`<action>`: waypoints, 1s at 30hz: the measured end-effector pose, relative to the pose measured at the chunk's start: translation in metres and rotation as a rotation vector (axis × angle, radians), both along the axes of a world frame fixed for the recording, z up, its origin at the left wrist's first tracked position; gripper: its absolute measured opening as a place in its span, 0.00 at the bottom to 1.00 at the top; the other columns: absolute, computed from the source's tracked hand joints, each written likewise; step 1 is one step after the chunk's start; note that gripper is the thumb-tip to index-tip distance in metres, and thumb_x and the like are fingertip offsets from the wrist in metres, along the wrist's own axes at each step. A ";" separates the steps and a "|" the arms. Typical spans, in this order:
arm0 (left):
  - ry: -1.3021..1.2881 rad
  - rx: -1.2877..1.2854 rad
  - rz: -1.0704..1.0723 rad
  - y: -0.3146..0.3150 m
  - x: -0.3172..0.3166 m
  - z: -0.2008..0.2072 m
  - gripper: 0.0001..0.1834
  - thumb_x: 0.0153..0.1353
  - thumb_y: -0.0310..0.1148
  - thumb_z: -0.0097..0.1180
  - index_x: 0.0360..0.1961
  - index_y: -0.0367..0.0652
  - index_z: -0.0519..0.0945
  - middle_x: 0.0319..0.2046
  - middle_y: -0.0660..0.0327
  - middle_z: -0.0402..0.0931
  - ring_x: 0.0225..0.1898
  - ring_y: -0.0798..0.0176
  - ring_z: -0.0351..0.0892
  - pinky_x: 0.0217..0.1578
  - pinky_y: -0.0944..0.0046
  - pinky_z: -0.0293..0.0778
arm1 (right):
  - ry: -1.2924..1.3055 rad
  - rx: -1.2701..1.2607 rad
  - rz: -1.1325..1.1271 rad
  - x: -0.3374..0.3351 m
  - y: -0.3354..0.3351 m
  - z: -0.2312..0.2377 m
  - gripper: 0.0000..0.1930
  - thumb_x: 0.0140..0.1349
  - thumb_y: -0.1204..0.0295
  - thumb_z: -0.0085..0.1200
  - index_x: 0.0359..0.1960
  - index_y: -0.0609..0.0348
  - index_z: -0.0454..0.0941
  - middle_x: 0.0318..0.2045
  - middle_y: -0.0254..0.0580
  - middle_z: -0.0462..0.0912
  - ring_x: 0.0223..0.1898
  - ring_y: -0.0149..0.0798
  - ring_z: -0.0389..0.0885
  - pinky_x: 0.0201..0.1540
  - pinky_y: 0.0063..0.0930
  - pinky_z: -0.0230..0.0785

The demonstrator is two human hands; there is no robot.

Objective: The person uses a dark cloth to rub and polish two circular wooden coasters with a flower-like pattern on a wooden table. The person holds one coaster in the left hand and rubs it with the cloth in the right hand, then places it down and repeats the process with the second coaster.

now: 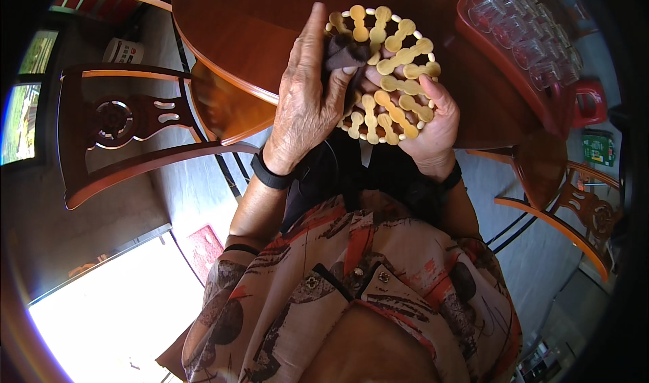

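A round wooden trivet [402, 85], built of light knobbly slats with small pale beads round its rim, is held up over the near edge of the table. My right hand [436, 131] grips its right side, thumb on top and fingers behind, partly visible through the gaps. My left hand [307, 102] lies along the left side, its thumb pinching a dark brown cloth [341, 53] against the slats. Part of the trivet's left side is hidden by the cloth and that hand.
The round brown table [230, 28] reaches away ahead. At its right stands a red tray [500, 65] with several clear upturned glasses [524, 28]. Carved wooden chairs stand at the left [135, 153] and the right [568, 214]. A white bucket [124, 50] sits beyond the left chair.
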State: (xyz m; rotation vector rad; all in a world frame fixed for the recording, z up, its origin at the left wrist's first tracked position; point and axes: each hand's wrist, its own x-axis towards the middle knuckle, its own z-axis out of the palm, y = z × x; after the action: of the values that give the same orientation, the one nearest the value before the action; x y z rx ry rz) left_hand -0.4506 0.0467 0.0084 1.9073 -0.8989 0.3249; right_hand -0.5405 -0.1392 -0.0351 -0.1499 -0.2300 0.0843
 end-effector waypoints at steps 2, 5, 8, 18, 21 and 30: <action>-0.078 -0.033 0.056 -0.006 0.000 -0.004 0.47 0.72 0.26 0.67 0.87 0.42 0.57 0.62 0.38 0.76 0.59 0.35 0.84 0.57 0.46 0.85 | -0.008 -0.039 -0.037 0.000 -0.001 0.001 0.33 0.81 0.60 0.47 0.79 0.72 0.65 0.75 0.66 0.75 0.76 0.62 0.76 0.82 0.57 0.62; -0.156 -0.063 0.136 -0.007 0.004 -0.008 0.45 0.70 0.18 0.62 0.86 0.43 0.61 0.49 0.45 0.80 0.47 0.42 0.86 0.51 0.49 0.85 | -0.057 -0.071 -0.044 0.001 -0.001 0.002 0.33 0.80 0.61 0.47 0.80 0.72 0.64 0.75 0.66 0.74 0.76 0.62 0.75 0.83 0.58 0.61; -0.149 -0.116 0.186 -0.005 0.011 -0.008 0.42 0.69 0.15 0.61 0.84 0.45 0.66 0.49 0.48 0.85 0.48 0.46 0.90 0.49 0.52 0.87 | -0.035 -0.081 -0.046 0.002 0.003 0.003 0.34 0.80 0.61 0.47 0.81 0.72 0.63 0.77 0.66 0.72 0.78 0.63 0.72 0.83 0.58 0.59; -0.032 -0.144 0.068 0.018 0.024 0.026 0.29 0.77 0.22 0.60 0.78 0.47 0.75 0.59 0.48 0.88 0.58 0.53 0.91 0.58 0.56 0.89 | 0.039 -0.140 -0.002 -0.002 -0.001 -0.003 0.31 0.80 0.63 0.48 0.78 0.71 0.67 0.74 0.62 0.76 0.75 0.62 0.76 0.81 0.57 0.64; -0.257 0.082 -0.025 -0.002 0.011 0.026 0.35 0.73 0.27 0.67 0.80 0.52 0.74 0.75 0.44 0.74 0.71 0.40 0.80 0.65 0.47 0.85 | 0.070 -0.149 0.002 -0.004 -0.001 -0.005 0.28 0.80 0.65 0.48 0.75 0.70 0.71 0.71 0.59 0.80 0.71 0.58 0.81 0.78 0.54 0.69; -0.188 -0.026 0.057 -0.005 0.028 0.011 0.30 0.70 0.21 0.65 0.73 0.47 0.80 0.52 0.49 0.86 0.51 0.45 0.91 0.51 0.52 0.89 | 0.073 -0.238 0.026 -0.005 0.002 0.007 0.29 0.78 0.67 0.49 0.76 0.71 0.69 0.69 0.60 0.82 0.70 0.56 0.83 0.77 0.53 0.71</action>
State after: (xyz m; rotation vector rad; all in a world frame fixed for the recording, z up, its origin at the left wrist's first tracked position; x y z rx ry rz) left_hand -0.4228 0.0420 0.0199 1.9034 -0.9586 0.5550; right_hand -0.5460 -0.1374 -0.0277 -0.3796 -0.1483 0.1430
